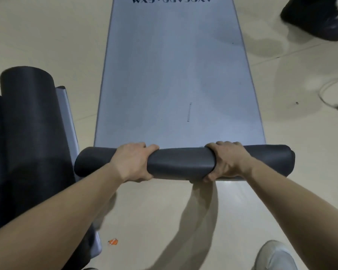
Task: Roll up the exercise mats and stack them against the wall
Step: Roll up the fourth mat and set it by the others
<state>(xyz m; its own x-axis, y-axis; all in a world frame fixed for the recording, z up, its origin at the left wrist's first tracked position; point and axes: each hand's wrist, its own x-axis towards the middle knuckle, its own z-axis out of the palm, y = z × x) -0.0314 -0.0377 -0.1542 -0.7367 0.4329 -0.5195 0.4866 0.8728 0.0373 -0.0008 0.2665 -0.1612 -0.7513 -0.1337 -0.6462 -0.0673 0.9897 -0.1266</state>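
- Your left hand [134, 162] wraps its fingers [152, 148] closed over the dark rolled section [180, 162] of the grey mat [174, 75] at lower centre.
- Your right hand [227, 161] grips the same roll, fingers closed around it, further right.
- The unrolled part lies flat on the floor [47, 36], running toward the top of the frame.
- Rolled dark mats [27, 123] lie at the left edge.
- A white shoe [275, 256] shows at lower right.

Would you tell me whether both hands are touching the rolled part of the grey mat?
Touching. The head view shows the left hand and right hand wrapped around the rolled part of the mat, fingers over its top.
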